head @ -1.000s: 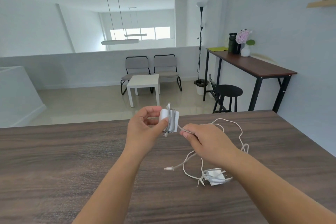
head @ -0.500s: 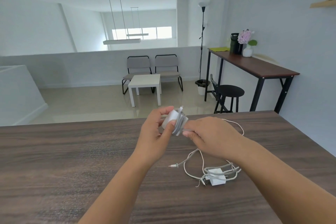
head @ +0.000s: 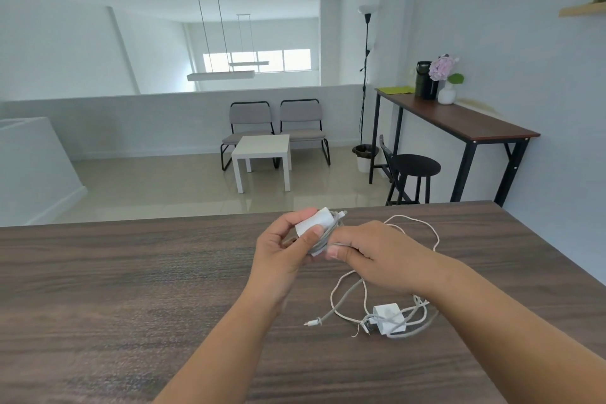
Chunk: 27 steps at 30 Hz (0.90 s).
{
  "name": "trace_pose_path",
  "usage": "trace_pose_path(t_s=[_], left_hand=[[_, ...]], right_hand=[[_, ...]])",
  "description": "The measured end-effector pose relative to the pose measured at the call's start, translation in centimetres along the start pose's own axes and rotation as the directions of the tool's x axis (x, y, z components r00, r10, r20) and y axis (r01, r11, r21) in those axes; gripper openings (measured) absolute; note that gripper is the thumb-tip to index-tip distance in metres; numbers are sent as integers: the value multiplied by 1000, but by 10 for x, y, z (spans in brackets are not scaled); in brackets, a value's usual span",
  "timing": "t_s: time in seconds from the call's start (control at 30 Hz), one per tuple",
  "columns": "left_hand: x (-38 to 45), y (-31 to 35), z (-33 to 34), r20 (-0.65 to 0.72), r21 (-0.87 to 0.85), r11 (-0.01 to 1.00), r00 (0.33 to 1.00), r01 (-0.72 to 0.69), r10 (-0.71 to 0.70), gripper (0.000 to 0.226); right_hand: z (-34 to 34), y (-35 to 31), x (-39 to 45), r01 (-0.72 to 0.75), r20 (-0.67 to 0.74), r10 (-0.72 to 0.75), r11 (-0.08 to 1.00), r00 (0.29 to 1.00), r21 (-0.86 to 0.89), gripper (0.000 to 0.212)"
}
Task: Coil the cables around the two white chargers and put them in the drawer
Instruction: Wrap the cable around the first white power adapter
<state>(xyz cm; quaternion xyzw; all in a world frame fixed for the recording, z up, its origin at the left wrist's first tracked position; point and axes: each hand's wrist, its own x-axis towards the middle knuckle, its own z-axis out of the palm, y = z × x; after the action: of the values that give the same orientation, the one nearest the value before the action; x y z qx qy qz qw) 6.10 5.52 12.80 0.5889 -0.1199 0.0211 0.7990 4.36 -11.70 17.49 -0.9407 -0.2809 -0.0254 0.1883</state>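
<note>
While both hands are raised just above the dark wood-grain worktop [head: 131,289], they meet on one white charger [head: 310,225] near the middle of the view. The left hand [head: 282,256] grips the charger's block, thumb laid across its near face and fingers curled behind it. Several turns of grey-white cable [head: 331,233] already ring the block, and a small plug tip sticks up at its top edge. The right hand [head: 377,256] is curled at the charger's three o'clock side, fingers and thumb pinching the cable where it leaves the coil.

From under the right hand the loose cable runs out toward two o'clock in a thin white loop [head: 429,233] lying on the worktop, then back under the wrist. At about five o'clock from the hands the second charger [head: 388,316] lies flat on the worktop, well apart from them, in a loose tangle of its own cable, one connector end [head: 311,323] trailing off toward its nine o'clock.

No drawer can be made out.
</note>
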Motion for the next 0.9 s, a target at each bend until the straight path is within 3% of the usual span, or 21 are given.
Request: trace_pose_path(t_s=[0.07, 0.2, 0.37, 0.53, 0.63, 0.77, 0.9], left_hand=[[0, 0, -2, -23, 51, 998, 999, -41, 42, 28], [-1, 2, -6, -11, 320, 934, 985, -160, 172, 38], [-6, -2, -12, 38, 425, 892, 988, -151, 149, 38], [-6, 4, -17, 155, 454, 867, 976, -206, 151, 42], [-6, 9, -18, 203, 476, 859, 974, -189, 102, 43], [-8, 13, -20, 257, 375, 918, 966, -130, 31, 42], [-11, 14, -17, 289, -5, 1000, 957, -3, 4, 50]], right_hand=[[0, -2, 0, -9, 34, 8, 1000, 999, 9, 18], [-6, -5, 0, -12, 83, 16, 999, 996, -44, 20], [-24, -4, -2, -5, 53, 12, 992, 999, -127, 17], [-32, 6, 0, 17, 47, -19, 999, 999, 34, 6], [-29, 14, 3, 30, -23, -27, 989, 999, 142, 13], [-28, 22, 8, 37, -79, -9, 936, 997, 351, 12], [-15, 29, 15, 67, -173, 52, 783, 984, 618, 9]])
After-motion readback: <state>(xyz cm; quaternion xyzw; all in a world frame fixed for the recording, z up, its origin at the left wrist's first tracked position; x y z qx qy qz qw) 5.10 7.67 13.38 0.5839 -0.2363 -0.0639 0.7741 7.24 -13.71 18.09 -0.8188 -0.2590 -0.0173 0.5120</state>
